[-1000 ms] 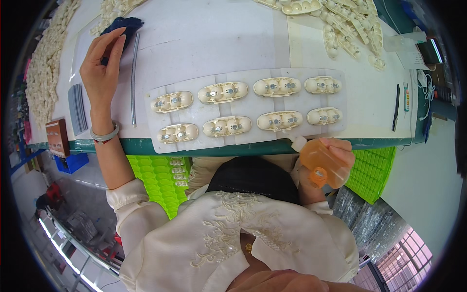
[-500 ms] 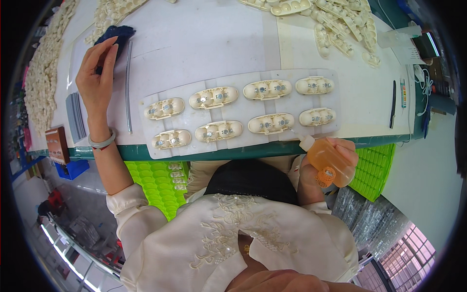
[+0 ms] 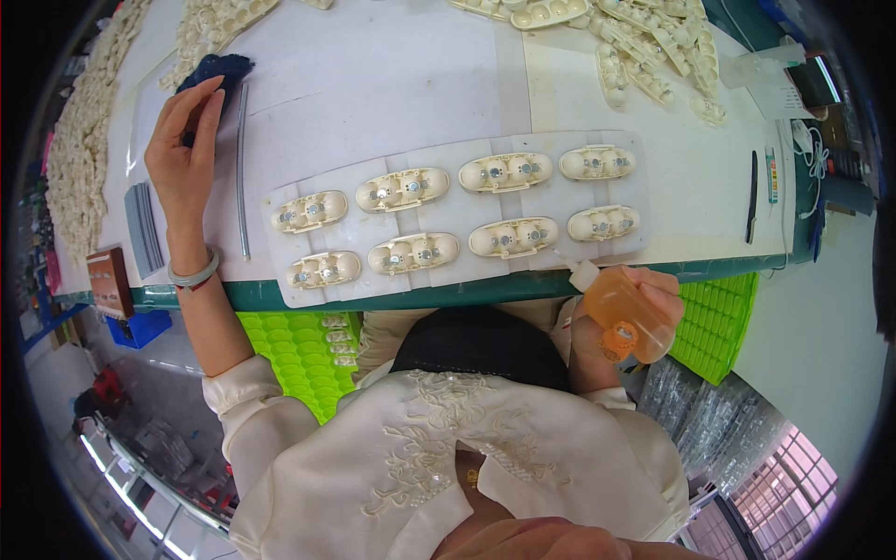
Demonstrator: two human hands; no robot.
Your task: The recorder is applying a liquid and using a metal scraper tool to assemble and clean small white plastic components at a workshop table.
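Observation:
In my right hand [image 3: 658, 289] is a squeeze bottle [image 3: 627, 308] of clear orange liquid, tilted on its side. Its white cap and thin nozzle point up-left, beside the board's lower right edge and near a cream oval piece [image 3: 513, 237] in the front row. Two rows of such oval pieces lie on a translucent white board [image 3: 509, 271]; small silver metal parts show in their round hollows. Off to the left, my left hand [image 3: 182, 140] has its thumb and fingers brought together around a dark blue cloth [image 3: 219, 70], which shows between and behind them.
A thin metal rod [image 3: 244, 173] and a stack of grey strips [image 3: 144, 229] flank my left forearm. Cream parts [image 3: 84, 140] pile at the far left, more [image 3: 658, 47] at the far right. A black slim tool [image 3: 752, 196] lies right. Green trays [image 3: 714, 327] stand below the table edge.
Across the view, the table and board have shifted very slightly left. The bottle has moved slightly left as well, with its nozzle still beside the board. Both hands keep their grip.

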